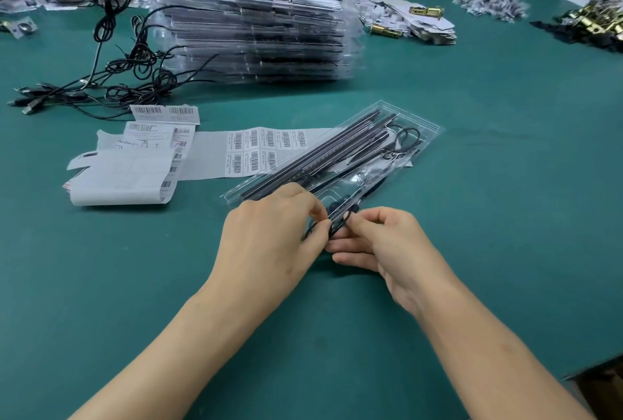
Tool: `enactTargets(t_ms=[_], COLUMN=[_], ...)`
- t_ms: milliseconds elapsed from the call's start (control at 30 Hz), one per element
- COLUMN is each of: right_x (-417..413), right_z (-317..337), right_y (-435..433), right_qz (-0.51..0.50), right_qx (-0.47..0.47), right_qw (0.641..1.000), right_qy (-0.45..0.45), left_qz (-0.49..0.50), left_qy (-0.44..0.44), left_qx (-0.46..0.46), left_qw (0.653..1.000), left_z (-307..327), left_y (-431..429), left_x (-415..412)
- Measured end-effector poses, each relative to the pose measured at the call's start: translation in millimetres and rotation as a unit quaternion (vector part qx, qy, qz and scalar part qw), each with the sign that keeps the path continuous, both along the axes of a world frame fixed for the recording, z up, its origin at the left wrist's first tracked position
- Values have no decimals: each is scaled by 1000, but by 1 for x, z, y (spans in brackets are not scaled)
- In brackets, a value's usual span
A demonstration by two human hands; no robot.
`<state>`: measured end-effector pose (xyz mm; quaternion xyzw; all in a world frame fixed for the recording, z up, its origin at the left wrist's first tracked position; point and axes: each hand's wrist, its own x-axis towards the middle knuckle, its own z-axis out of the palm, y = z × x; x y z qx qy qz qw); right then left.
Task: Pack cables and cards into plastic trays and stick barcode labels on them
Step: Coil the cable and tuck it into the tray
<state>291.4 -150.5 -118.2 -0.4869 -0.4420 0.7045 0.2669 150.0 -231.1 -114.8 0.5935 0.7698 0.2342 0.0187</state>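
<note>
A clear plastic tray [425, 129] lies slanted on the green table, holding long black strips and a coiled black cable. At the tray's near end my left hand [269, 234] and my right hand [387, 247] both pinch a thin black cable [340, 220], fingertips almost touching. A sheet of barcode labels [259, 149] lies flat behind the tray, partly under it. Curled label backing paper [121, 176] lies to the left.
A tall stack of packed clear trays [249, 21] stands at the back centre. Loose black cables [135, 62] tangle at the back left. White cards and brass hardware [404, 18] lie at the back right. A dark box corner [600, 386] shows bottom right.
</note>
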Motion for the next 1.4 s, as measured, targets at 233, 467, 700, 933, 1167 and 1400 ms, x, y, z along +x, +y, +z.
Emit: enactTargets(t_ms=[233,467,700,933,1167,1400], right_x=[14,11,14,33,30,31], right_z=[-6,-10,-5,-4,-9,-10], right_y=[-23,-30,-19,-8,-12,-12], right_qz=[-4,3,148,72,214,255], right_qx=[70,211,213,192,508,537], right_qw=[997,967,952,970,702,647], right_qy=[-23,-140,-164,-129,-451,-477], left_qz=[-1,10,10,14,4,-10], left_qy=[-14,-18,-25,-18,-25,-22], left_qx=[19,42,60,63,84,88], left_qw=[1000,999,998,998,996,996], left_z=[-1,1,2,1,0,-2], left_y=[-3,-3,-4,-5,-6,-6], left_x=[1,2,0,0,-1,0])
